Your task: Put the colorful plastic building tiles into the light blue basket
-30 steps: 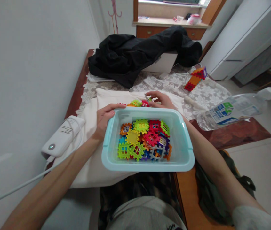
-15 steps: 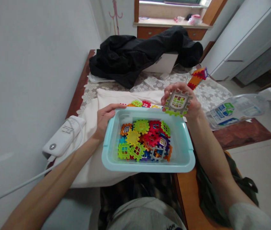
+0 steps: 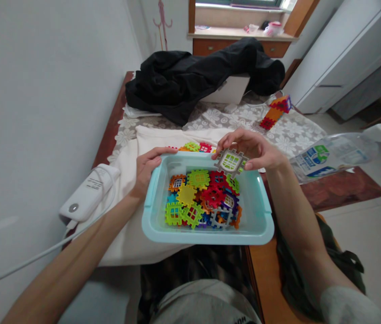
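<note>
A light-blue plastic basin (image 3: 256, 225) holds a pile of coloured interlocking building tiles (image 3: 207, 198), red, lime, yellow, orange and purple. On the basin's far left corner my left hand (image 3: 148, 168) is closed around the rim. My right hand (image 3: 254, 146) has a grey square window tile (image 3: 231, 162) between its thumb and fingertips, tilted, above the basin's far right side. Some lime green shows at that tile's edge and through its window; I cannot tell if a second tile is behind it. Further tiles (image 3: 192, 146) lie beyond the far rim, partly hidden by it.
An assembled orange and red tile piece (image 3: 274, 112) stands at the back right. Nearby is a clear plastic bottle (image 3: 338, 153). A white power bank (image 3: 89, 191) with a cable lies on the left. Black clothing (image 3: 190, 76) covers a white box (image 3: 229, 90) at the back.
My right hand has moved left and slightly nearer with the grey tile, bringing it over the basin's far rim. The left hand stays on the rim.
</note>
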The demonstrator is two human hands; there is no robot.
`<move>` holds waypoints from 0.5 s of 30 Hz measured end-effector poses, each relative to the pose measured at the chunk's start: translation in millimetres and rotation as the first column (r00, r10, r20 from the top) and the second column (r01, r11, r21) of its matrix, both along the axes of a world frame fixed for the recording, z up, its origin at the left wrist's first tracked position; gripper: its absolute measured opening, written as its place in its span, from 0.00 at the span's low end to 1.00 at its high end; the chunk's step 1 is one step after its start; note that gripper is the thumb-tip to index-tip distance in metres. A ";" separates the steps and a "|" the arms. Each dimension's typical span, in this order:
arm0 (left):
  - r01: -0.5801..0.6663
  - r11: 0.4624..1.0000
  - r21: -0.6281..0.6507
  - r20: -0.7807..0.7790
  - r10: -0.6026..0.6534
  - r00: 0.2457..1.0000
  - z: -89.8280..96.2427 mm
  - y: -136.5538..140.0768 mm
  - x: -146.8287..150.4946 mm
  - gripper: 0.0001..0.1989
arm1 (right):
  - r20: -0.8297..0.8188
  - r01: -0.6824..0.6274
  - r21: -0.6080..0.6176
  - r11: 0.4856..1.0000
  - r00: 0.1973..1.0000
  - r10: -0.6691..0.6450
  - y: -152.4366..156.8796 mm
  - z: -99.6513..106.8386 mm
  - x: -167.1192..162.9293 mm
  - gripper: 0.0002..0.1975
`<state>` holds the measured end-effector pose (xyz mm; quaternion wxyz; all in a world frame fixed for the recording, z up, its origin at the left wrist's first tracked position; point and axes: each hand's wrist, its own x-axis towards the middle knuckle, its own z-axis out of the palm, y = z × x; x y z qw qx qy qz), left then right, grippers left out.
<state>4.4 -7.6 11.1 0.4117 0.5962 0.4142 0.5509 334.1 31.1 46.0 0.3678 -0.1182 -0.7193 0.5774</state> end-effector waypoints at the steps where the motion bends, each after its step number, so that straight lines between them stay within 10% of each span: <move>1: 0.002 1.000 0.003 0.002 -0.002 1.000 -0.1 0.2 0.1 0.16 | 0.001 -0.019 0.005 1.000 1.000 0.019 -0.8 2.0 0.5 0.27; 7: 0.006 1.000 0.023 -0.006 -0.005 1.000 -0.5 -0.2 -0.1 0.16 | 0.022 -0.017 0.019 1.000 1.000 0.016 2.6 -0.6 -1.3 0.34; 11: 0.011 1.000 0.027 -0.014 -0.010 1.000 -1.9 0.6 -1.2 0.17 | -0.162 0.384 -0.105 0.917 0.904 -0.396 18.6 -30.0 -14.0 0.29; 15: -0.002 1.000 0.015 -0.001 0.002 1.000 -2.8 2.4 -1.7 0.17 | 0.138 0.506 0.222 0.833 0.830 -0.541 33.2 -60.4 -21.4 0.24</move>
